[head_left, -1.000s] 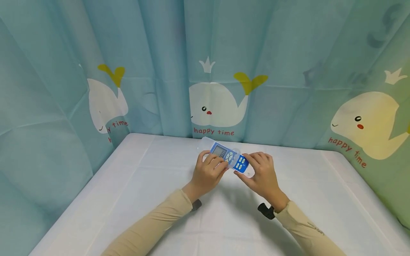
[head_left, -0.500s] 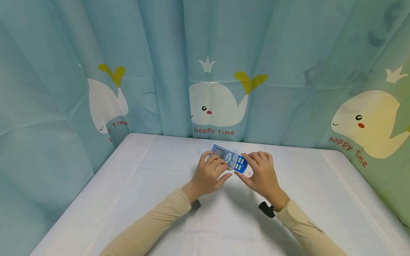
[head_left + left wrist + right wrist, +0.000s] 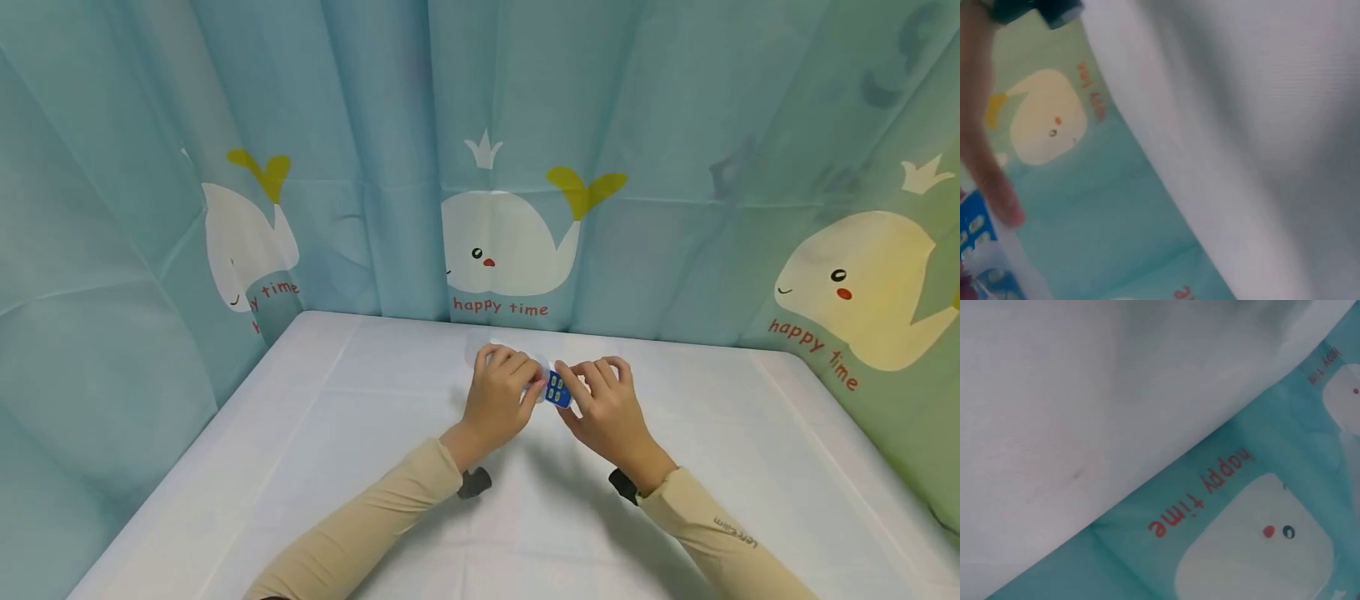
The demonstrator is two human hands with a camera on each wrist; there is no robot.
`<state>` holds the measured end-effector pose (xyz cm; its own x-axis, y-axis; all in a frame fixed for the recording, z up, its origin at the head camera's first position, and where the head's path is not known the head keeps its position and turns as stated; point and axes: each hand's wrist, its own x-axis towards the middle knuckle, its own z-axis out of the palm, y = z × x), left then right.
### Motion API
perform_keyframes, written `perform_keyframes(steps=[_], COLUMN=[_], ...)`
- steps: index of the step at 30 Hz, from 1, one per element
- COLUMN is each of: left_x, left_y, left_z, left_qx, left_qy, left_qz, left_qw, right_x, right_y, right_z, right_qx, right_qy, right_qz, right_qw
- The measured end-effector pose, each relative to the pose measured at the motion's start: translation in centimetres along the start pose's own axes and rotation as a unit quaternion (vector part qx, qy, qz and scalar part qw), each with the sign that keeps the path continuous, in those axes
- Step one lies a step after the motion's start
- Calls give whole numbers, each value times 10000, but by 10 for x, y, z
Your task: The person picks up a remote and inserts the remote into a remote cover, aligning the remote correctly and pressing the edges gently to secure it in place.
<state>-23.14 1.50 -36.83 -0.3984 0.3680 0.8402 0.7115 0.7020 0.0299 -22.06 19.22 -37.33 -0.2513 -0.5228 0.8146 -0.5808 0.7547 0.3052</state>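
In the head view a blue-faced remote control [image 3: 557, 390] with pale buttons is held above the table between both hands. A translucent sleeve [image 3: 480, 343] covers its far-left part and sticks out past the left hand. The left hand [image 3: 501, 393] grips the sleeved part, its fingers hiding the remote's screen. The right hand [image 3: 606, 408] pinches the bare, buttoned end between thumb and fingers. At the left wrist view's lower left, the remote's blue face [image 3: 974, 219] and the cloudy sleeve [image 3: 991, 259] show beside a right-hand finger [image 3: 1002, 200]. The right wrist view shows neither hand.
A white-covered table [image 3: 360, 467] lies under the hands. Behind it hangs a blue-green curtain [image 3: 390, 167] printed with white whales. Black wrist-camera mounts [image 3: 474, 483] sit beneath both wrists, below the beige sleeve cuffs [image 3: 427, 475].
The left hand has shifted slightly right and turned over the remote, so the screen is now covered. The remote has tilted, and the sleeve's end shows again beyond the left fingers.
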Motion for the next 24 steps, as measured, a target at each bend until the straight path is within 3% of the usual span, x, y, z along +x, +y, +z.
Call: perform_keyframes(steps=[6, 10, 14, 19, 24], left_x=[-4, -6, -9, -10, -10], left_y=[1, -2, -9, -13, -14], left_z=[5, 1, -1, -2, 1], left_qx=[271, 635, 829, 950, 1012], left_qy=[-2, -95, -206, 145, 609], left_qz=[428, 373, 225, 303, 926], left_qw=[9987, 9972, 9961, 9949, 9887], right_x=[4, 6, 9, 11, 11], right_y=[-5, -3, 0, -1, -5], right_z=[1, 0, -2, -4, -4], right_qx=[87, 356, 789, 1187, 1212], right_qy=[-230, -227, -113, -101, -161], right_qz=[487, 1104, 1781, 1953, 2038], right_qw=[9985, 9930, 9808, 9735, 9713])
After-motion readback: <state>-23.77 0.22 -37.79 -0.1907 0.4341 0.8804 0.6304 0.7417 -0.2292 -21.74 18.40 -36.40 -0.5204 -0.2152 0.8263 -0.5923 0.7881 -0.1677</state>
